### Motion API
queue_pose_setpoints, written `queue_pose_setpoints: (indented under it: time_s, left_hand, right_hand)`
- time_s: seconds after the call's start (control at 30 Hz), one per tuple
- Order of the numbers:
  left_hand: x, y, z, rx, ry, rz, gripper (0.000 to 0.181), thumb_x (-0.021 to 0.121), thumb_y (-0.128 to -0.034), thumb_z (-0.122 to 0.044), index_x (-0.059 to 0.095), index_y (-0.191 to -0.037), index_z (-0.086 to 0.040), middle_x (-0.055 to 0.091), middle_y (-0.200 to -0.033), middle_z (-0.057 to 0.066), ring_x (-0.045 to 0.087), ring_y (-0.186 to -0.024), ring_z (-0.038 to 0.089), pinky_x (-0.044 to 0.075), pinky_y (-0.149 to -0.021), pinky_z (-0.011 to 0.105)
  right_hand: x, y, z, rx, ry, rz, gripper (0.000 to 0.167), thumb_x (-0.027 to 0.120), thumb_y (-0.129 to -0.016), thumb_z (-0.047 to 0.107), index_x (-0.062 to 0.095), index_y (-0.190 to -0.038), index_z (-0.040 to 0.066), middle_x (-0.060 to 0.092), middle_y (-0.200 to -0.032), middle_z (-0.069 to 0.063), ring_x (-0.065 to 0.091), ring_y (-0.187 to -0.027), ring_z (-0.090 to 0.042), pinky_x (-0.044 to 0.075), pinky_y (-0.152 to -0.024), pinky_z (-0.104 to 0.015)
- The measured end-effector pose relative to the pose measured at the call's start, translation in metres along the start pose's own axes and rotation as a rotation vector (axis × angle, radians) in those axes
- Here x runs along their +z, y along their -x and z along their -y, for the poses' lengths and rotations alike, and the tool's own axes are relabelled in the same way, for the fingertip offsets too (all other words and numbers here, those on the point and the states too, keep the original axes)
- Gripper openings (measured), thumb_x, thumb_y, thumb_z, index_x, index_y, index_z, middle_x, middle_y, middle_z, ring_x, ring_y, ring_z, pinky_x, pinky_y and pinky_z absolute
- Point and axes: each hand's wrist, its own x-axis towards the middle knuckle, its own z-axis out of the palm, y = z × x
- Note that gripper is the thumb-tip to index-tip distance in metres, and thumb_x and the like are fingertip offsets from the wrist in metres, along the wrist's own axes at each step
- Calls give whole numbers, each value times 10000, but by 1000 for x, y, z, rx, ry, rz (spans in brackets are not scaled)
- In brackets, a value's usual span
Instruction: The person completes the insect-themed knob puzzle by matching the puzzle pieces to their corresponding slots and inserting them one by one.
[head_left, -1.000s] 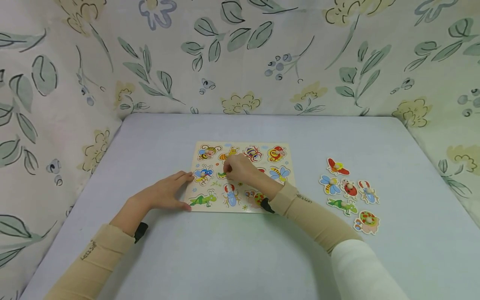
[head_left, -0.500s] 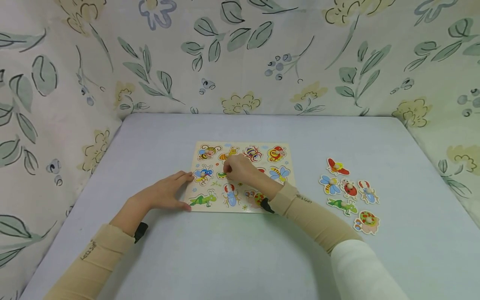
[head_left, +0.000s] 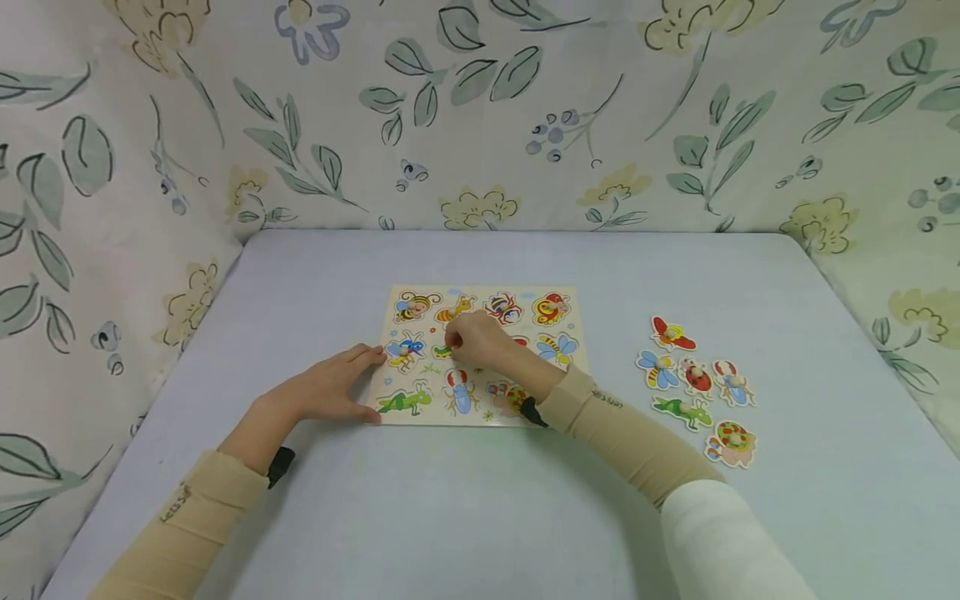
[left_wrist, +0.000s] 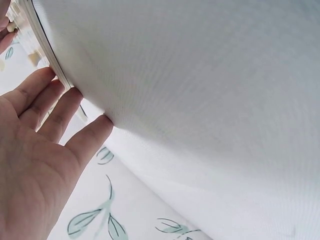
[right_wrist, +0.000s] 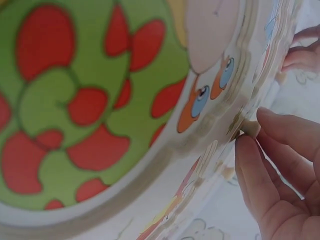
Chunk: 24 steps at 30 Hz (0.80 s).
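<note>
OK, head view first. Puzzle board point(head_left: 437, 412) lies flat on the table point(head_left: 442, 525). Left hand point(head_left: 330, 386) is at the board's left side, fingers extended, thumb at the near-left corner, gripping nothing. Right hand point(head_left: 476, 340) is over the middle row, fingers curled; a small green piece point(head_left: 442, 352) peeks out beside the fingertips, mostly covered. Six loose pieces sit right of the board: red-winged bug point(head_left: 672, 335), striped bug point(head_left: 657, 369), ladybug point(head_left: 696, 378), beetle point(head_left: 733, 384), grasshopper point(head_left: 682, 412), snail point(head_left: 731, 442).

Left wrist view: board edge-on, fingertips against its rim. Contact looks light, can't tell pressure. If it slackens, a sideways push could skate the board.

Right wrist view: thumb and finger pinch a pale knob point(right_wrist: 250, 127), presumably the green piece's. Can't tell if that piece is fully seated. Main risk, I'd say: off-axis push or twist cocks it in its recess, and the fingers block sight of that. Secondary: small knob, so the pinch could slip. Forearm overhangs the board's near-right corner; dipping low, it could nudge the board.
</note>
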Motion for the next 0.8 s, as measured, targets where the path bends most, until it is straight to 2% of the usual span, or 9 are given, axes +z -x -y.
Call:
queue_pose_setpoints:
  time_s: [0.17, 0.4, 0.6, 0.8]
  left_hand:
    - [0, 0, 0, -4, -8, 6, 926, 803, -768, -444, 390, -1440, 41, 349, -1502, 236, 361, -1348, 438, 334, -1073, 577]
    - [1, -1, 1, 3, -10, -1, 922, 799, -770, -450, 393, -1438, 38, 356, -1498, 237, 371, -1341, 440, 340, -1067, 580]
    - [1, -1, 1, 6, -8, -7, 918, 808, -766, -425, 392, -1438, 42, 362, -1494, 235, 375, -1340, 433, 340, -1070, 572]
    - [1, 0, 2, 16, -8, -18, 922, 810, -762, -419, 389, -1440, 43, 374, -1486, 230, 383, -1337, 429, 341, -1068, 570]
  right_hand:
    - [0, 1, -1, 15, 13, 0, 42, 672, -875, 20, 700, -899, 39, 626, -842, -41, 504, -781, -169, 421, -691, -236]
    - [-2, 8, -5, -10, 11, -33, 35, 679, -864, 24, 697, -893, 15, 602, -796, -37, 486, -759, -162, 406, -687, -251]
    - [-10, 15, -8, 31, -21, -12, 139, 703, -858, 24, 710, -997, 9, 669, -924, -75, 573, -841, -185, 491, -771, -278]
    - [-20, 24, -19, 36, -12, -51, 166, 698, -863, 14, 716, -1026, -7, 698, -977, -101, 625, -898, -209, 525, -829, -302]
